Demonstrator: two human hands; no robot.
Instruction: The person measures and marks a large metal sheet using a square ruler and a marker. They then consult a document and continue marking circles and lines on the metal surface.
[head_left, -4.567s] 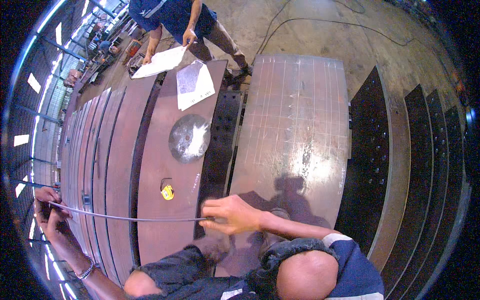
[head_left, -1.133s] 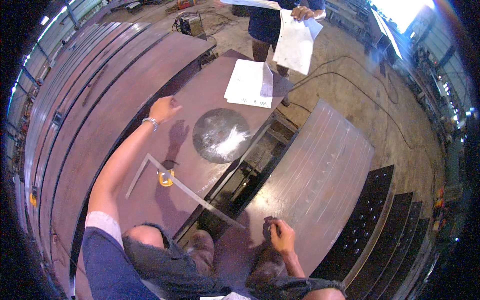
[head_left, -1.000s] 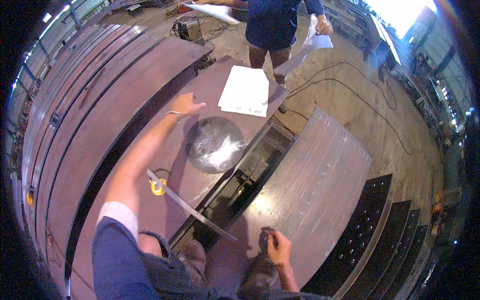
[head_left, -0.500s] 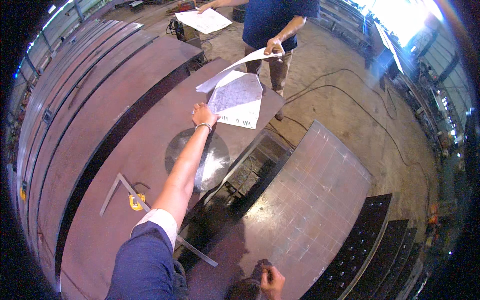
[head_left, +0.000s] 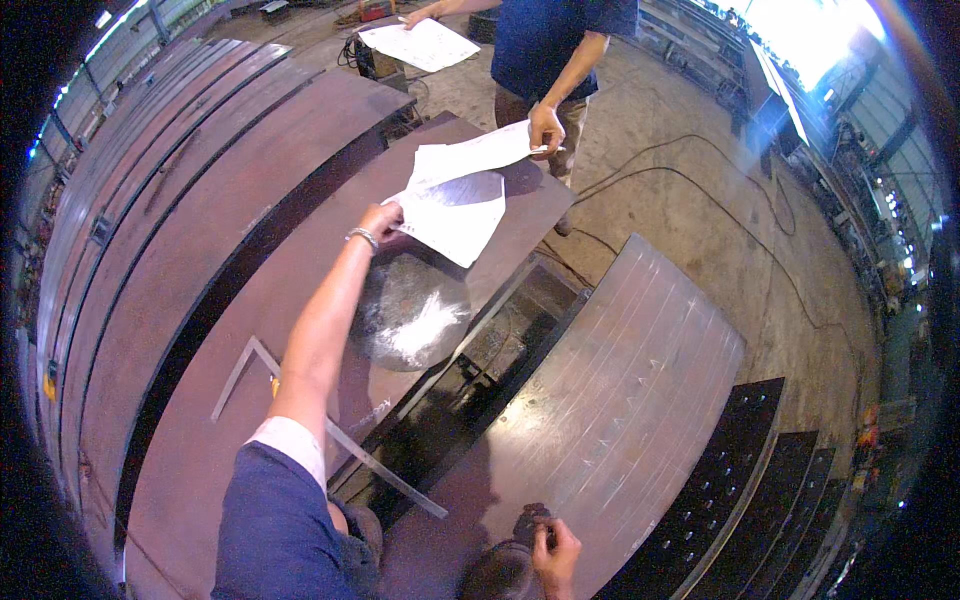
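My left hand (head_left: 383, 220) reaches out over the steel plate, its fingers closed on the near-left edge of a white paper sheet (head_left: 460, 222). Another person's hand (head_left: 546, 130) holds a second sheet (head_left: 475, 155), which overlaps the far part of mine. Low in the view, beside a dark rounded thing (head_left: 497, 572), my right hand (head_left: 557, 556) has its fingers drawn together in a pinch; whatever is between them is too small to name. A round shiny metal disc (head_left: 415, 318) lies on the plate below the left hand.
A metal carpenter's square (head_left: 385, 470) passes under my left forearm, which mostly hides a yellow tape measure (head_left: 275, 386). Long steel plates (head_left: 240, 160) lie at left, a scribed plate (head_left: 620, 380) at right. Cables (head_left: 690, 170) run across the floor. The person holds another sheet (head_left: 420, 45).
My left hand has shifted left with its sheet, fingers now curled on the edge. The other person's sheet has come down over it. My forearm now covers most of the tape measure.
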